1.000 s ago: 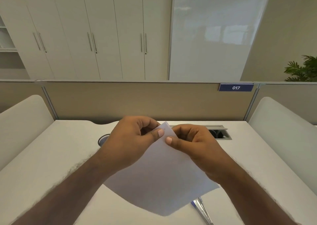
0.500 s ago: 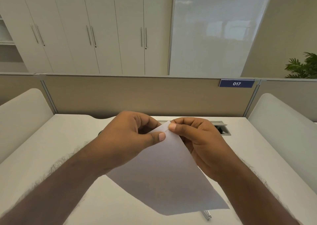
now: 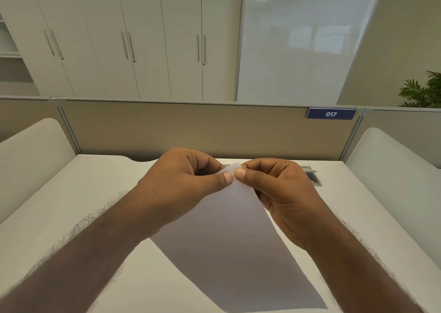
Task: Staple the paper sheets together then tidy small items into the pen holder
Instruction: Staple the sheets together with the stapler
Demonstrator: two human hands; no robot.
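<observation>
Pinching paper sheets, both hands, "017" sign behind

Paper sheets: plain white, unprinted, reading grey-lilac where shaded and bright white at the top corner. Desk: plain off-white, no pattern. Partition panel: uniform beige-tan with a light grey metal frame. Number plate: dark blue with white digits "017". Cabinet doors: plain white with slim silver handles. Glass panel: frosted pale grey-white with faint reflections. Wall: cream. Plant: dark green fronds. Cable hatch: grey frame around a dark opening. Side dividers: matt white.
</observation>
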